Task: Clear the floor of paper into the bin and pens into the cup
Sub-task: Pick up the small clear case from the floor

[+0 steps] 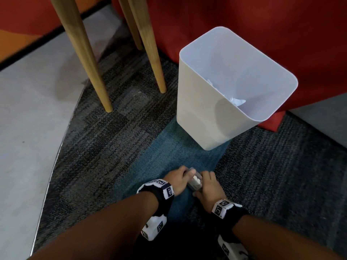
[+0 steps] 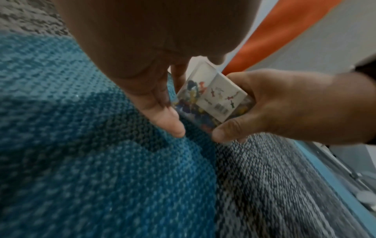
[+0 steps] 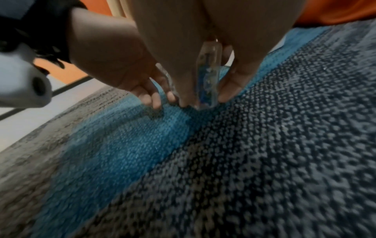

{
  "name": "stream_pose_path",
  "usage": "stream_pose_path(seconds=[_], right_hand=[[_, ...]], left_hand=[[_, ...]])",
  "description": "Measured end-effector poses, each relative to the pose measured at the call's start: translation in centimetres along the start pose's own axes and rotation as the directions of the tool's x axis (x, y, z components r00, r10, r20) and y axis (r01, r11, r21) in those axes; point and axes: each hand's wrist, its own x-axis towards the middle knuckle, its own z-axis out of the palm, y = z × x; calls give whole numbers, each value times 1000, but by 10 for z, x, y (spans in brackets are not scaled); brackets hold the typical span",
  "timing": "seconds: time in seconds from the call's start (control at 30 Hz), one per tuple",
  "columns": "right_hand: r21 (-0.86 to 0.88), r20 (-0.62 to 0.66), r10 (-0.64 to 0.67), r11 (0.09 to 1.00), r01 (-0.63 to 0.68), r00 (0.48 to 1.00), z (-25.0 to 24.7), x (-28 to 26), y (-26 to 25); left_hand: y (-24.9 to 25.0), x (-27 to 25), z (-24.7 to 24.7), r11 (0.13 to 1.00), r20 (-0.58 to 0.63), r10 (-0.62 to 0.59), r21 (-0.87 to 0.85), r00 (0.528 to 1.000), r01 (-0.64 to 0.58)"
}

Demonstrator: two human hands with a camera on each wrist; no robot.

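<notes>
Item: small clear plastic box of coloured push pins (image 2: 213, 99), white printed label on one face, standing on edge on the blue and grey woven carpet floor (image 1: 116, 147).

Left hand (image 1: 176, 180): fingers laid against the box's left side, thumb reaching to the carpet; whether it truly grips cannot be told.

Right hand (image 1: 208, 184): fingers and thumb curled round the box's right side, holding it.

White rectangular plastic bin (image 1: 197, 102): upright, well beyond the hands, crumpled white paper (image 1: 237, 101) already inside.

Pens, cup: none in view.

Wooden table legs (image 1: 82, 59): left of the bin.

Handling note: likely the box is being lifted off the floor. Keep it pinched on both flat faces and level, lid pressed closed, lest pins scatter into the carpet pile.
</notes>
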Motion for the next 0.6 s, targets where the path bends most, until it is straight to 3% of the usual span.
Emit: stream_pose_path(seconds=[0.2,0.47,0.6], right_hand=[[81,-169,-107,989,122,980,-24,25,-15],[269,-190,-362,875,403,913,-118,50,-76],[295,-327,-491,759,581,808,-166,39,-119]], left_hand=[[12,5,-39,955,-73,13,-296,997,-34],[64,-29,-174,948,-178,306,-28,935,-316],[94,-74,-240,895,-223,445,94,867,-435]])
